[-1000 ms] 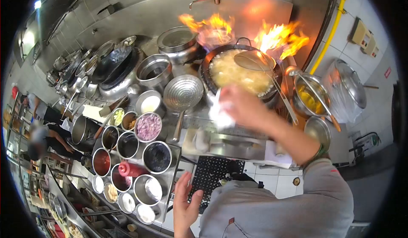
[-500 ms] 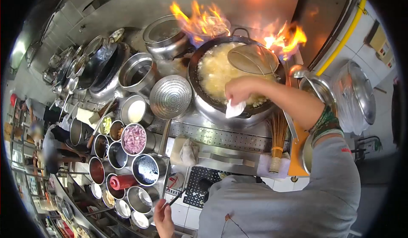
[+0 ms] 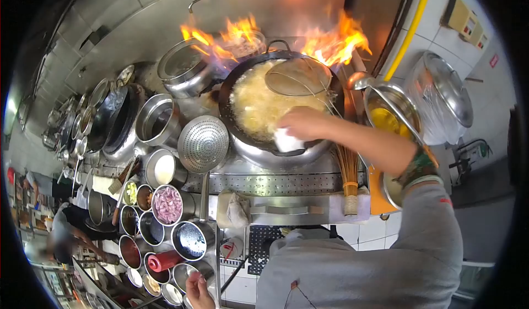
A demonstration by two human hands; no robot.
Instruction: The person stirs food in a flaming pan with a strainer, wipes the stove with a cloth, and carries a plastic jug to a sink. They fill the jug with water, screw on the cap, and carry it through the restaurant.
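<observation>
My right hand is closed on a white cloth at the near rim of a large black wok. Pale, bubbling oil fills the wok. A round wire-mesh strainer lies over its far right side, its handle running toward my right forearm. Low in the view, my left hand is partly cut off by the frame edge; its fingers look loosely apart with nothing visible in them. Nearest to it are a steel pot and a red bottle lying across another container.
Tall flames rise behind the wok. A perforated ladle rests left of it, near chopped pink onion. On the right are a bamboo brush and a ladle over a pot of yellow oil. Another person stands far left.
The view has shifted right, so the stove things sit further left. My right hand stays at the wok's near rim with the cloth. Flames behind the wok have grown.
</observation>
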